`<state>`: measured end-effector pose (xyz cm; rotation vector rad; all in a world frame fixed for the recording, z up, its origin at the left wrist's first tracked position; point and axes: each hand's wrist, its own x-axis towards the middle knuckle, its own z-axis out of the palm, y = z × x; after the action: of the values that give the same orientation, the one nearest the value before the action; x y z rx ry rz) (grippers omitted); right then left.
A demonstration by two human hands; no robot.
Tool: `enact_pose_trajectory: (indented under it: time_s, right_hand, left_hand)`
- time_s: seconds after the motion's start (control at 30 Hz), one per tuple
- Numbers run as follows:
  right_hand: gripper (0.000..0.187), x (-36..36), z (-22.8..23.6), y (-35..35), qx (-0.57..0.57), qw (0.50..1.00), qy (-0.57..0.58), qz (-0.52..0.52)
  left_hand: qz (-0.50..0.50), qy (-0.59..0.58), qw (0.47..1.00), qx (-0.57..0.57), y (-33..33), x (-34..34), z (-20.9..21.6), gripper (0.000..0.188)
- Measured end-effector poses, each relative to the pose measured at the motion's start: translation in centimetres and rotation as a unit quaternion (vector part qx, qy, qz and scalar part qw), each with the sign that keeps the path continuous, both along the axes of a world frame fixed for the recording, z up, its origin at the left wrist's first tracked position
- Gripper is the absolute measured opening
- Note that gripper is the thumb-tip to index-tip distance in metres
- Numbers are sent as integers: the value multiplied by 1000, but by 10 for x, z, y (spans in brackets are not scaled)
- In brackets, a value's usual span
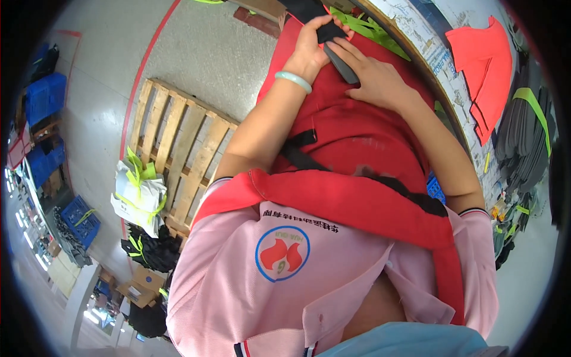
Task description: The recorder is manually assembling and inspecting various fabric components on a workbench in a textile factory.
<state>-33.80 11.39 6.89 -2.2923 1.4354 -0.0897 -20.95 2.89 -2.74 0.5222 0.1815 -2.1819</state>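
Observation:
Up at the top of the head view, both hands meet over a red apron (369,140) on my front. My left hand (310,47), a pale green bangle at its wrist, has its fingers curled round a piece of black fabric (334,31). From below that fabric a dark grey flat strip (342,64) slants down toward the right. My right hand (377,80) lies against the strip, its fingertips pressed on the black piece near the left fingers and its thumb beside the strip's lower end. Fingers cover part of where fabric and strip meet.
Right of me, a worktable (476,163) bears red cut pieces (485,71) and a stack of dark strips (520,128) tied with a green band. At left are a wooden pallet (190,128), a white bundle (140,193), black bundles (157,250), a cardboard box (143,285) and blue crates (46,98).

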Motion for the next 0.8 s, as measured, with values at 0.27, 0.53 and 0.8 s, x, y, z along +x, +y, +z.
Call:
enact_pose_trajectory:
  time_s: [0.27,0.53,0.8]
  right_hand:
    - [60,3,-28,-30,-1,996,84,-34]
    - [67,2,-7,10,-8,999,32,-20]
    - [44,9,-40,-34,-63,996,48,-46]
  left_hand:
    - [-9,89,996,13,-1,-1,-2,28]
    - [-35,89,995,36,3,3,3,23]
    - [-81,119,990,10,2,1,5,37]
